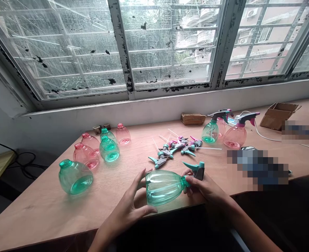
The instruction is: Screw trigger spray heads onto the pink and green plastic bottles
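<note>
A clear green spray bottle (163,188) lies on its side in my hands near the table's front edge, with a tube visible inside. My left hand (130,199) cups its base, thumb and fingers around the end. My right hand (208,189) pinches the neck, where a grey and teal trigger sprayer head (199,170) sits. I cannot tell how tightly the head is screwed on. Just beyond the bottle lies a pile of loose trigger sprayer heads (164,154), teal and pink, with white tubes.
Several open green bottles (75,178) and pink bottles (123,134) stand at left. Right of the pile stand a green bottle (210,132) and a pink bottle (234,137) with sprayer heads. A cardboard box (279,115), white cable (264,136) and blurred-out item (261,166) lie further right.
</note>
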`<state>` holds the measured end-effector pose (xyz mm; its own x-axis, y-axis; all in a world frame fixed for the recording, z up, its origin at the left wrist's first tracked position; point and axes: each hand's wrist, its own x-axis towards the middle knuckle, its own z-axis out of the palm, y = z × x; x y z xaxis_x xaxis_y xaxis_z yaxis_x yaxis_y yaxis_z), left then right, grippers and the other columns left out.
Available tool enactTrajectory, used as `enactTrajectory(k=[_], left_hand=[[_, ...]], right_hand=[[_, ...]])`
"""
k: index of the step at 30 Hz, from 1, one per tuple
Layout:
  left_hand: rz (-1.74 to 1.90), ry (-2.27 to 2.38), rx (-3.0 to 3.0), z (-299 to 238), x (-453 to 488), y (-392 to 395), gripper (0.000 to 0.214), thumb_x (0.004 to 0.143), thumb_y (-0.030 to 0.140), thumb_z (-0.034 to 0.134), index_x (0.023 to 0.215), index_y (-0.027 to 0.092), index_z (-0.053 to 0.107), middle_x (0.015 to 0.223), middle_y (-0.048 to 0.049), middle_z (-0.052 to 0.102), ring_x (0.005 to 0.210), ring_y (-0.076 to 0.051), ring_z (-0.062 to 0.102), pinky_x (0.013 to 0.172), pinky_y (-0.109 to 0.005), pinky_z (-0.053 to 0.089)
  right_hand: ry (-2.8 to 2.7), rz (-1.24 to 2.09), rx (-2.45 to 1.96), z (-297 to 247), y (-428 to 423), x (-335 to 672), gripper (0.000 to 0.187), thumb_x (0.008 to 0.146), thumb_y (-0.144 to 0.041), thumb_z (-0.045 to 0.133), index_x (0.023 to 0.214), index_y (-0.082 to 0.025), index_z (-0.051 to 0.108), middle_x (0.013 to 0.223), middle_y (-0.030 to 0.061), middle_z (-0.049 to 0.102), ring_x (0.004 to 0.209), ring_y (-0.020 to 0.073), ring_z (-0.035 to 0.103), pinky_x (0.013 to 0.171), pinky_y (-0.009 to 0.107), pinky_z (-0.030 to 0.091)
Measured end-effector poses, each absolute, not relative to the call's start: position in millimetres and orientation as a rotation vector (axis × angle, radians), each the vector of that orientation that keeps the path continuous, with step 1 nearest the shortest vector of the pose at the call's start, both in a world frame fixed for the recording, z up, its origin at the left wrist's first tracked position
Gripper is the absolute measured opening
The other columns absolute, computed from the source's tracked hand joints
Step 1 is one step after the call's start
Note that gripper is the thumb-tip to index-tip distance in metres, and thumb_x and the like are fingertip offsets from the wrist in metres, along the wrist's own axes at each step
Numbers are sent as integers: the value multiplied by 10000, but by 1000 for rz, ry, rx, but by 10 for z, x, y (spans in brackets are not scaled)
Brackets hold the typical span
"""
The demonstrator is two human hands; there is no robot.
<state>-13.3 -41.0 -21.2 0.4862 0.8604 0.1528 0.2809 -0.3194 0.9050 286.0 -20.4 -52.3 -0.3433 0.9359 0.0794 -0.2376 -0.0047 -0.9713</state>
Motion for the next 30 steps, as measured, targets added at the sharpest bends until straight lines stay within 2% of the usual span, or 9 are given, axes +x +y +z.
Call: enactTrajectory(k=[4,10,14,18,20,23,27,30], left_hand=[[803,955,1866,-242,-134,-398,874,880,222,746,1552,408,218,1646,-44,250,1456,-315,342,1192,-463,353],[761,873,1707,-254,-145,-433,949,876,224,752,1553,450,127,1658,-49,211,1419,-323,413,1143,-475,413],[792,898,1690,-236,-138,-437,900,905,291,727,1556,447,125,1661,-58,194,1428,-332,397,1168,-509,359],[808,920,1750,-252,-129,-408,955,837,224,790,1556,417,191,1651,-43,234,1436,-338,377,1179,-492,357],[818,930,1793,-281,-132,-394,905,847,203,770,1552,395,236,1636,-44,280,1424,-327,397,1192,-489,340],[802,895,1744,-327,-142,-385,863,888,205,717,1557,395,206,1614,-53,330,1389,-311,454,1166,-490,384],[773,838,1647,-311,-139,-408,941,861,207,766,1555,417,166,1627,-50,297,1411,-316,428,1138,-467,427],[780,840,1661,-255,-126,-429,873,914,272,723,1562,403,152,1644,-61,251,1430,-316,401,1165,-475,385]], right_hand=[[-1316,1531,-796,-507,-200,2857,376,849,-518,734,905,-159,639,676,42,726,554,153,629,546,257,467],[-1324,1525,-806,-521,-200,2854,388,840,-524,740,912,-157,639,682,43,726,554,150,620,553,261,464],[-1315,1539,-810,-528,-203,2862,395,832,-512,755,938,-148,644,697,47,728,556,144,618,560,260,466],[-1303,1527,-795,-535,-199,2858,370,843,-505,747,918,-157,646,684,35,718,552,142,617,558,259,469],[-1289,1524,-800,-540,-197,2857,367,844,-511,743,910,-163,645,677,28,712,546,145,619,556,262,474],[-1283,1530,-817,-546,-196,2859,372,838,-518,747,908,-167,644,683,31,713,550,151,628,561,267,483],[-1294,1521,-818,-545,-191,2859,383,831,-531,746,889,-168,639,677,35,715,548,153,626,553,264,475],[-1306,1511,-807,-546,-185,2855,389,832,-532,745,899,-164,636,681,37,717,548,151,622,550,264,470]])
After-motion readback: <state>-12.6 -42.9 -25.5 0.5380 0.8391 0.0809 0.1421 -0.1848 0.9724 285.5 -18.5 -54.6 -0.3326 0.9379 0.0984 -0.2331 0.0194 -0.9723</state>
